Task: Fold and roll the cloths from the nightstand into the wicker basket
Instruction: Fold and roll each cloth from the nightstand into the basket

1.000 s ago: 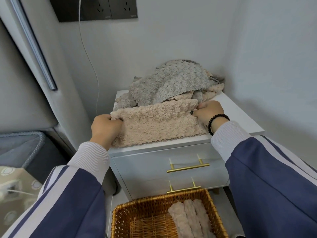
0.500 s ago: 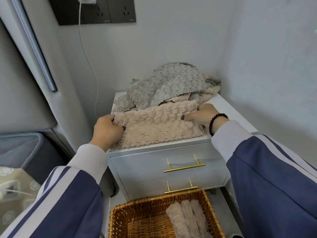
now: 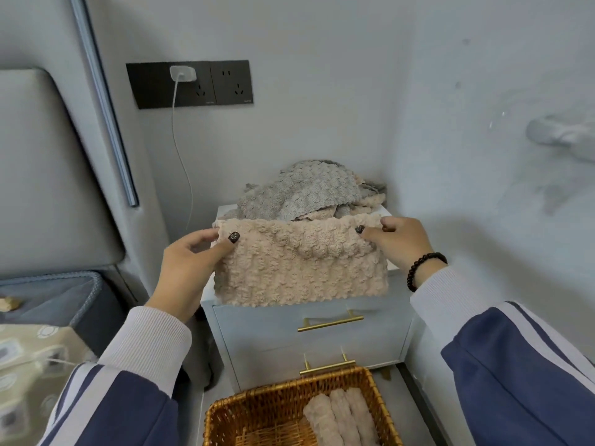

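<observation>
Beige cloth [image 3: 299,262], folded into a wide band, is hanging in the air in front of the nightstand [image 3: 309,336], its long axis running left to right between the two hands and its lower edge dangling over the top drawer front. Left hand [image 3: 190,265] is pinching the upper left corner, thumb on the near face and fingers [image 3: 199,238] curling behind; right hand [image 3: 399,243] is pinching the upper right corner in the same manner, so both sets of fingers are closing on the cloth and neither is free. Short axis is hanging vertically, top edge taut between the two grips and sagging slightly at mid-span. Behind the band, a heap of grey and beige cloths [image 3: 306,194] is waiting on the nightstand top. Wicker basket [image 3: 257,413] is standing on the floor directly below and toward the viewer, three rolled cloths [image 3: 341,416] lying side by side in its right half, its left half showing bare weave. Judged from this layout, rolling is likely to proceed along the long axis, from one hand toward the other; both hands are lying about equally near the cloth, and the basket is sitting between the arms
</observation>
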Tool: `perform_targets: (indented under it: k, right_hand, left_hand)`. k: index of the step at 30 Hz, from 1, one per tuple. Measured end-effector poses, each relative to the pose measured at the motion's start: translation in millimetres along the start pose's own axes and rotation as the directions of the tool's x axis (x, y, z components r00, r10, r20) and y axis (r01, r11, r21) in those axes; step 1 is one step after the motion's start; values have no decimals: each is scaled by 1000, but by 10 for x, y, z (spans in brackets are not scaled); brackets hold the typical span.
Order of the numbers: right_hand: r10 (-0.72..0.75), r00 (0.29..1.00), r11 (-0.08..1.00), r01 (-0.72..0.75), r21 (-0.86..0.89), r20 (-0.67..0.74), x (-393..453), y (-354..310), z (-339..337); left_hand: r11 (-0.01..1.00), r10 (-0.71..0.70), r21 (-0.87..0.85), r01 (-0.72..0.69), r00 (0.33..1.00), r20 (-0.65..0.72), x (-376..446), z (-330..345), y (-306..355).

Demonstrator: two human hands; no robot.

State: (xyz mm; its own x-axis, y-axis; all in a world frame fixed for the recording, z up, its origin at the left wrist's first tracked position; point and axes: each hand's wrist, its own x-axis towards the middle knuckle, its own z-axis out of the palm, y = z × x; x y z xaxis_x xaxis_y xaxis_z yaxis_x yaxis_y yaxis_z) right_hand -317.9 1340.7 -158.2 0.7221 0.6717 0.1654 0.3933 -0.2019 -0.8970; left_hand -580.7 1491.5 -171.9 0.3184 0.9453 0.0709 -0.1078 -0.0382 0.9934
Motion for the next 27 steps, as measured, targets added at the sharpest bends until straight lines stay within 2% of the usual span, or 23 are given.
perform_targets:
  k: [2,4,6,8,10,12,15,21,27]
  right_hand:
    - [-41,997,999,42,11,-70,-119,-53,-126]
    - [-58,990,998,62,29,-125,-258,-57,-258]
    - [-35,990,998,42,53,-139,-412,-22,-387]
    - [1,995,996,9,94,-104,-547,38,-485]
    - [22,996,995,-13,96,-88,-659,88,-553]
    - [24,995,997,-16,75,-95,-719,114,-588]
    - [32,994,999,-32,4,-100,-732,128,-536]
    - [83,992,987,-95,-128,-96,-546,233,-360]
    - [81,986,986,-100,-131,-143,-412,163,-245]
  left_hand:
    - [998,-30,-55,29,999,-19,-89,-29,41]
    - [985,-124,-124,123,992,4,-178,-88,62]
    - [955,-262,-104,276,956,132,-320,-147,85]
    - [919,-382,-6,395,891,244,-472,-182,82]
    - [900,-422,39,434,847,323,-575,-160,89]
    - [906,-400,13,424,843,359,-623,-120,106]
    - [916,-363,-45,398,872,328,-645,-37,89]
    - [890,-402,-170,423,904,147,-585,170,11]
    - [899,-417,-107,424,905,80,-511,305,6]
